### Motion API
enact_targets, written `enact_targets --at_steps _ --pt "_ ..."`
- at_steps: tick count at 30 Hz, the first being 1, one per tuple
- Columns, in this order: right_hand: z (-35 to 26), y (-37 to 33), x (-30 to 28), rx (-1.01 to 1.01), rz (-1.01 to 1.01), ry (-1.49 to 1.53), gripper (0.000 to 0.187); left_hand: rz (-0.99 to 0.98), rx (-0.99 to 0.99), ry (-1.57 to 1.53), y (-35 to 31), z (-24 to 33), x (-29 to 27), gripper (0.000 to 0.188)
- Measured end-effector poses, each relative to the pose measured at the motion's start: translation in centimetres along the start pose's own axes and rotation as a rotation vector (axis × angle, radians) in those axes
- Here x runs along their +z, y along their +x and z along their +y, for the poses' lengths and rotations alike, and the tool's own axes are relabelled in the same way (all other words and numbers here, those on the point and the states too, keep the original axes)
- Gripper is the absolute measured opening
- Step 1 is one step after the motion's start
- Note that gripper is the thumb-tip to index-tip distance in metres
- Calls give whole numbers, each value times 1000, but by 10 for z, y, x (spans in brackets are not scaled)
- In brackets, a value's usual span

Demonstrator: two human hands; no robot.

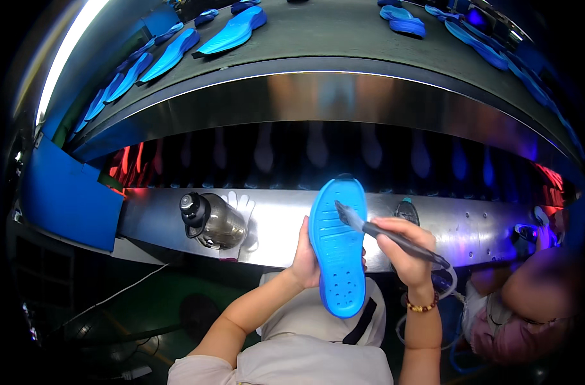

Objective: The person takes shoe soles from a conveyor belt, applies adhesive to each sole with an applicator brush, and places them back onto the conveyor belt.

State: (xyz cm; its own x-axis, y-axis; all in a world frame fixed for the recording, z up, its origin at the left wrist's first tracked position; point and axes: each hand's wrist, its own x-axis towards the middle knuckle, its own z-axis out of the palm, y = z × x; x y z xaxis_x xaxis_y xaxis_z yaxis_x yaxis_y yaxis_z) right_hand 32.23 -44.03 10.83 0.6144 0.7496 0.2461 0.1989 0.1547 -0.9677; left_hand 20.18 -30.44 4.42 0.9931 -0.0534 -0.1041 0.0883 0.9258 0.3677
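Note:
My left hand (306,258) grips a bright blue shoe sole (342,256) by its left side, with fingertips showing at its right edge. The sole is held upright in front of my body, its ribbed and dimpled face toward me. In my right hand (406,247) is a brush (350,217) with a dark handle and a thin pale tube running from its rear end. The bristles lie against the upper part of the sole.
A dark-lidded bottle (222,224) and a white glove (246,204) rest on the metal ledge (279,247). Behind it, blue soles (233,32) lie on a dark conveyor belt (324,32). A person (536,289) sits at right. A small dark object (406,209) stands beyond my right hand.

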Motion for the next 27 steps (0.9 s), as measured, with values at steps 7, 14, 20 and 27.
enact_targets --at_steps 7,14,20,27 --pt "-6 -2 -3 -32 -296 310 19 240 109 254 -3 9 5 86" --pt "-9 -2 -11 -226 -545 -12 23 129 326 234 6 15 18 97" --pt "-3 -8 -12 -122 -451 -69 24 260 422 136 12 30 26 100" --pt "11 -20 -15 61 -209 61 23 307 500 148 15 43 30 97"
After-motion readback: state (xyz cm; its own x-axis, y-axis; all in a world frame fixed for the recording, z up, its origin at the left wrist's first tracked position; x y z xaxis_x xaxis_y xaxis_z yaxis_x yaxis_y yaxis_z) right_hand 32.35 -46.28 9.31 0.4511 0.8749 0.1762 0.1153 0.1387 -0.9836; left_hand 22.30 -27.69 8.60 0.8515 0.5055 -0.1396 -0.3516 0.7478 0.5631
